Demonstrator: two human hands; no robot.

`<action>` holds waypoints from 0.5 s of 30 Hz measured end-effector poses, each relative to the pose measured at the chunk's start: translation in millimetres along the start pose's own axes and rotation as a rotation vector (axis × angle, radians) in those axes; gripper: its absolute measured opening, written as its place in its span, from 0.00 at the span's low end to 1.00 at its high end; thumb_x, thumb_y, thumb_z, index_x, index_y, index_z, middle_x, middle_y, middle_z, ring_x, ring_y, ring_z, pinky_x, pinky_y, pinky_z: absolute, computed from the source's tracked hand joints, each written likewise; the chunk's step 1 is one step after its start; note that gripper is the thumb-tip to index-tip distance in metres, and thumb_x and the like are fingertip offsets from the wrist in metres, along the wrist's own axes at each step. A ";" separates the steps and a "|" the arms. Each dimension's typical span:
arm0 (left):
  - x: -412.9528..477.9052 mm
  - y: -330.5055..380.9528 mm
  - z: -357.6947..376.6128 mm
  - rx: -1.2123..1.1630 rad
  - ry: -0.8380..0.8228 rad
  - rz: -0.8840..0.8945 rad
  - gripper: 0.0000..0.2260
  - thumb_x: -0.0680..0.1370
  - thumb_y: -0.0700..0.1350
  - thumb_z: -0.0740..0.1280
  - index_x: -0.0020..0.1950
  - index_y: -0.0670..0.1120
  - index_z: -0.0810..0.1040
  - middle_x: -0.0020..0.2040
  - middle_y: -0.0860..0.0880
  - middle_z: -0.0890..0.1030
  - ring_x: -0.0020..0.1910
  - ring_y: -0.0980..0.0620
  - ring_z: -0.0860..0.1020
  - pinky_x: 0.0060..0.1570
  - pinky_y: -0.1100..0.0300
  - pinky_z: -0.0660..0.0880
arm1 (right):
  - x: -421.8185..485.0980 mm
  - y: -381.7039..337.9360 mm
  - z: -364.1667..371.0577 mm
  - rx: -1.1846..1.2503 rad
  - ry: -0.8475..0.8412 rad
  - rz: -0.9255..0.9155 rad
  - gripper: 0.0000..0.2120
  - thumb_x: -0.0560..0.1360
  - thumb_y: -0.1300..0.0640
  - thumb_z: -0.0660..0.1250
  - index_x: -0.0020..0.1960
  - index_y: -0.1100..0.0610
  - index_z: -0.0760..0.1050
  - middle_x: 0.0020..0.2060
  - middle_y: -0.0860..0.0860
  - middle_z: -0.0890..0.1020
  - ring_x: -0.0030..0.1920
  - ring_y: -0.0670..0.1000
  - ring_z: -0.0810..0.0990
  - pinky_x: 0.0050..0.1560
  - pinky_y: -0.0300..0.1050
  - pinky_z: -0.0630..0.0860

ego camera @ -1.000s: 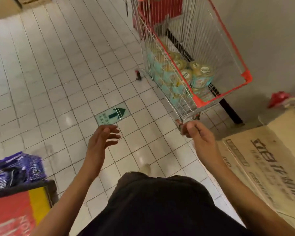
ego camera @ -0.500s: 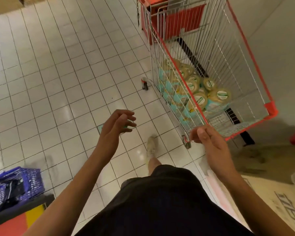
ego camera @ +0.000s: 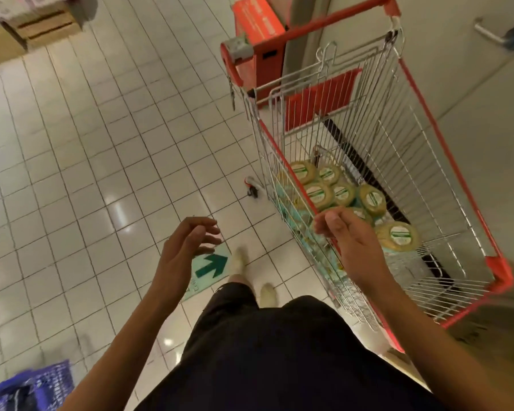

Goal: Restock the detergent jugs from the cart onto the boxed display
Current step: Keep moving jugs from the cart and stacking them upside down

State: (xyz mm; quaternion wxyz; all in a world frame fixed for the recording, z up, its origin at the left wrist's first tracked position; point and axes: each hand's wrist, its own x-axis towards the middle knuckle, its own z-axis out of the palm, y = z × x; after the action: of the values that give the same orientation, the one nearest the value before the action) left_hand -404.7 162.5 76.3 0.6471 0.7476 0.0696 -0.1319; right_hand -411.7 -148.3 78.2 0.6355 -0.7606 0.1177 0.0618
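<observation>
A wire shopping cart [ego camera: 445, 161] with red trim stands on the right, against a pale wall. Inside it sit several detergent jugs [ego camera: 319, 195] with yellow-green caps and teal bodies, seen from above. My right hand [ego camera: 350, 241] hovers over the cart's near left rim, fingers loosely curled, holding nothing. My left hand [ego camera: 187, 247] is out over the tiled floor to the left of the cart, fingers relaxed and empty. The boxed display is out of sight.
White tiled floor [ego camera: 101, 173] spreads to the left, with a green arrow sticker [ego camera: 211, 266] by my feet. A purple basket [ego camera: 33, 387] sits at the bottom left. Cardboard boxes [ego camera: 39, 25] stand at the top left. A red stand [ego camera: 258, 28] sits behind the cart.
I have stepped closer to the cart, and the cardboard display has left the view. My right hand rose from below the cart's corner to its rim. My left hand stayed empty.
</observation>
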 end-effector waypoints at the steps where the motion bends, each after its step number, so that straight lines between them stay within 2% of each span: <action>1: 19.6 5.3 -1.0 0.011 -0.008 -0.003 0.16 0.84 0.53 0.57 0.63 0.47 0.78 0.57 0.50 0.84 0.56 0.45 0.84 0.53 0.56 0.81 | 15.8 -2.5 1.0 0.006 0.015 -0.005 0.15 0.85 0.45 0.61 0.53 0.52 0.82 0.47 0.52 0.85 0.52 0.52 0.84 0.57 0.43 0.81; 4: 79.4 23.9 -3.0 0.034 -0.079 0.027 0.19 0.82 0.58 0.59 0.63 0.47 0.78 0.57 0.49 0.84 0.56 0.46 0.84 0.54 0.55 0.81 | 61.5 -8.7 6.9 0.004 0.075 -0.025 0.17 0.84 0.43 0.62 0.51 0.53 0.81 0.46 0.51 0.85 0.49 0.53 0.83 0.53 0.43 0.80; 8: 165.0 51.9 3.6 0.065 -0.216 0.060 0.22 0.80 0.60 0.60 0.63 0.46 0.79 0.57 0.48 0.84 0.56 0.45 0.84 0.55 0.49 0.82 | 110.1 -9.7 14.7 0.051 0.165 -0.004 0.18 0.83 0.42 0.62 0.49 0.55 0.80 0.44 0.50 0.84 0.47 0.42 0.82 0.52 0.32 0.76; 11: 229.4 73.2 18.1 0.126 -0.379 0.084 0.21 0.81 0.59 0.60 0.63 0.46 0.79 0.57 0.48 0.84 0.56 0.45 0.83 0.55 0.49 0.81 | 137.1 -11.6 20.7 0.092 0.249 0.052 0.15 0.83 0.40 0.63 0.49 0.49 0.80 0.45 0.48 0.84 0.47 0.44 0.83 0.52 0.34 0.78; 15: 299.5 94.2 56.0 0.259 -0.620 0.076 0.22 0.80 0.60 0.60 0.62 0.46 0.79 0.55 0.50 0.84 0.54 0.49 0.83 0.53 0.53 0.80 | 158.7 -9.4 20.3 0.116 0.418 0.105 0.13 0.82 0.40 0.65 0.51 0.48 0.81 0.46 0.44 0.85 0.49 0.44 0.84 0.53 0.34 0.78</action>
State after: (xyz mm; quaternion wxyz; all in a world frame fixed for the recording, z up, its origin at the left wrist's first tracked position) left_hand -98.6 72.9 72.6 0.5414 0.7501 -0.1760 -0.3366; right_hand -255.0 -142.7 44.8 0.6360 -0.7117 0.2898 -0.0711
